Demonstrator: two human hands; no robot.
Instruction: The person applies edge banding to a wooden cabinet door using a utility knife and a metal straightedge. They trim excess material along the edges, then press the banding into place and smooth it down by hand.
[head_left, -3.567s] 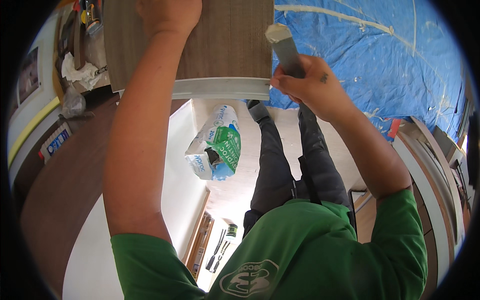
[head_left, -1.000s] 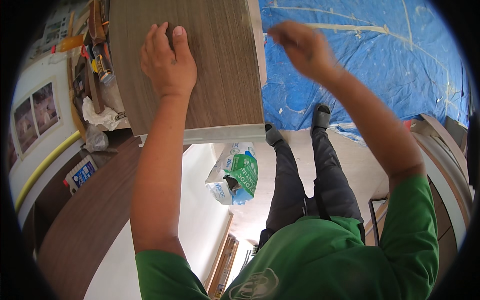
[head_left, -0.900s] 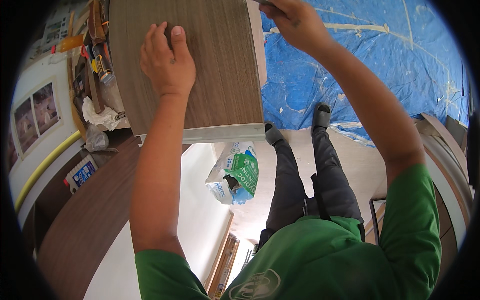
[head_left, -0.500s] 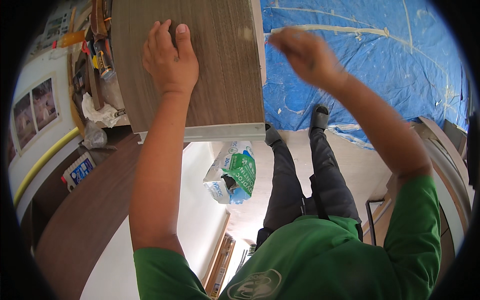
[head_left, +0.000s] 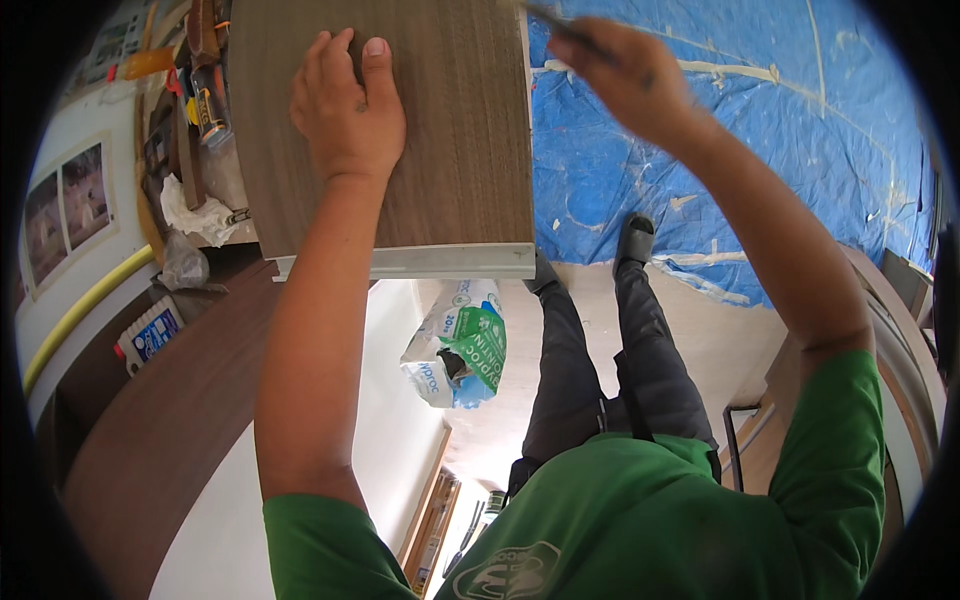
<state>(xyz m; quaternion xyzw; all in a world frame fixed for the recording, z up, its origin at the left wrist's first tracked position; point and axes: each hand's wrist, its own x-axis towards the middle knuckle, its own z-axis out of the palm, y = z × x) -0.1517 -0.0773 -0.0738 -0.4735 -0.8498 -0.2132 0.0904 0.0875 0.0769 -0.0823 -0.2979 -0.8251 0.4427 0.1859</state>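
Observation:
A brown wood-grain panel lies in front of me, with a pale grey strip along its near edge. My left hand rests flat on it, palm down, with the thumb apart from the fingers. Off the panel's right edge, above the blue sheet, my right hand is closed around a slim dark tool. The tool slants up and left toward the panel's far right edge. Its end is blurred at the picture's top, so its kind is unclear.
Blue plastic sheeting covers the floor at the right, beyond my feet. A torn white and green bag stands below the panel's near edge. At the left are crumpled white paper, an orange bottle and a white jug.
My right hand has moved slightly up and right, and the slim dark tool in it now shows clearly. The left hand stays flat on the panel. The view has shifted a little.

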